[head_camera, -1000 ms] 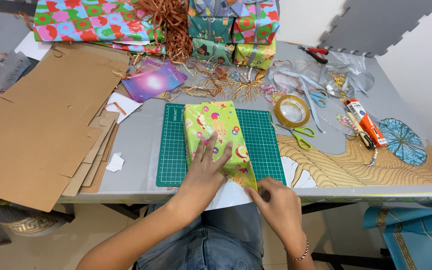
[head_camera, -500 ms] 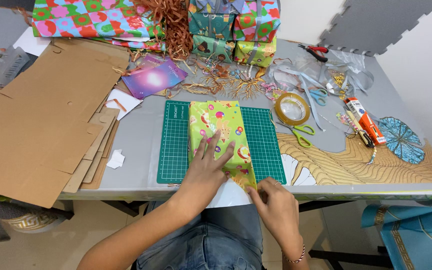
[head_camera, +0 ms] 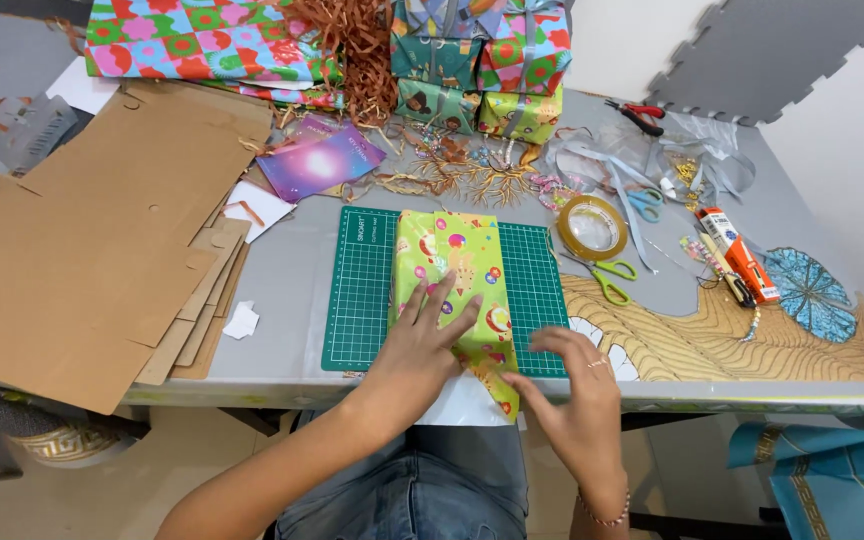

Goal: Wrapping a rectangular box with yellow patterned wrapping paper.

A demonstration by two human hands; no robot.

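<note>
A box wrapped in lime-green patterned paper lies lengthwise on a green cutting mat at the table's near edge. My left hand rests flat on the box's near half, fingers spread, pressing the paper down. My right hand is at the box's near right corner, its fingers pinching the loose paper flap that hangs past the mat's edge. White paper shows under the flap.
Flattened brown cardboard covers the left of the table. A tape roll, green-handled scissors, blue scissors and an orange tool lie to the right. Wrapped gifts and brown shredded paper stand at the back.
My right hand has shifted slightly right along the near end flap, folding it. My left hand stays pressed on the box.
</note>
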